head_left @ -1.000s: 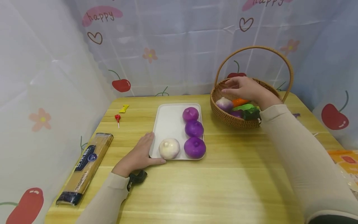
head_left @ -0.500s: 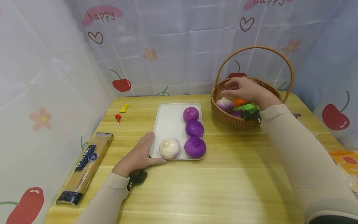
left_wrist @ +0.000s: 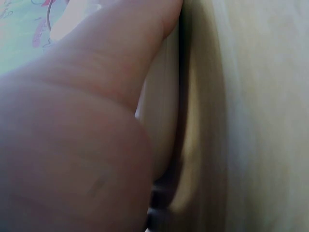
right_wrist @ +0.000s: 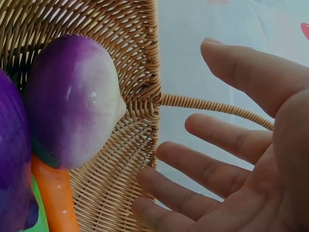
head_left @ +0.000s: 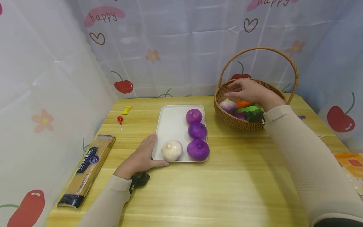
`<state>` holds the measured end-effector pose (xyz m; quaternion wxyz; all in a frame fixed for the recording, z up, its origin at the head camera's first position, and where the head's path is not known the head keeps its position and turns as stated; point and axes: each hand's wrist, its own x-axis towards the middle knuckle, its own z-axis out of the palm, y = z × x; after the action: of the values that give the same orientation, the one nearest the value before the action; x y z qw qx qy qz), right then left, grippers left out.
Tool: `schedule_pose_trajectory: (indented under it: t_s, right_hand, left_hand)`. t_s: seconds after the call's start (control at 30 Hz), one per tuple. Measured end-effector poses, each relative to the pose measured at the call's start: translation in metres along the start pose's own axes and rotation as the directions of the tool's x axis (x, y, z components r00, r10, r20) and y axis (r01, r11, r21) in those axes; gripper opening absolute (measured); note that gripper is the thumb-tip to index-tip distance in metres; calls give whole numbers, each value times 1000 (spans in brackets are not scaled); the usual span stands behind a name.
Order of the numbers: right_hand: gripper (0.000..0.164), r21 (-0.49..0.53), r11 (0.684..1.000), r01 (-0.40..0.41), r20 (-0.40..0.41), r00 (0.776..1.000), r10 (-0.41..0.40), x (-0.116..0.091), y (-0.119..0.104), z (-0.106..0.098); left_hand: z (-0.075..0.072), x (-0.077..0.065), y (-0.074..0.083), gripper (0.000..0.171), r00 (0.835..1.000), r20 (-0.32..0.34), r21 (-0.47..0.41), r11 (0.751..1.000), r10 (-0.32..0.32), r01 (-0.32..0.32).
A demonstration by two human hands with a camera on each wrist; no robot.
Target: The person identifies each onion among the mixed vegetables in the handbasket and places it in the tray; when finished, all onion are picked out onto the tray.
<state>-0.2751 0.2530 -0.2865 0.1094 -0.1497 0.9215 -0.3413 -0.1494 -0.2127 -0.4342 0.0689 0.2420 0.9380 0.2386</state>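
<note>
My left hand (head_left: 143, 154) rests at the near left corner of a white tray (head_left: 171, 123), thumb along the front edge and fingers against the left side. On that tray sit a white onion (head_left: 172, 150) and three purple onions (head_left: 197, 130) in a column on the right. Over the wicker basket (head_left: 238, 123) my right hand (head_left: 246, 91) hovers with nothing in it. Its fingers (right_wrist: 207, 166) are spread and slightly bent in the right wrist view. Below them lies a purple-and-white onion (right_wrist: 72, 101), beside an orange carrot (right_wrist: 55, 198).
Green and dark vegetables (head_left: 252, 114) also fill the basket, whose tall handle (head_left: 295, 72) arches over my right wrist. A spaghetti pack (head_left: 88, 170), a red lollipop (head_left: 120, 119) and a yellow-wrapped candy (head_left: 126, 110) lie at the left. An orange packet (head_left: 351, 164) sits at the right edge.
</note>
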Motion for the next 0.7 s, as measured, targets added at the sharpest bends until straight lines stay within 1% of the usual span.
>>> schedule_pose_trajectory:
  t_s: [0.13, 0.47, 0.7]
  right_hand:
    - [77, -17, 1000, -4, 13, 1000, 4, 2, 2, 0]
    - [80, -22, 1000, -15, 40, 999, 16, 4, 3, -1]
    - [82, -41, 999, -14, 60, 998, 16, 4, 3, -1]
  left_hand:
    - [1, 1, -1, 135, 1000, -10, 8, 1000, 4, -4]
    - [1, 1, 0, 137, 1000, 6, 5, 1000, -14, 14]
    - [1, 1, 0, 136, 1000, -4, 8, 1000, -5, 5]
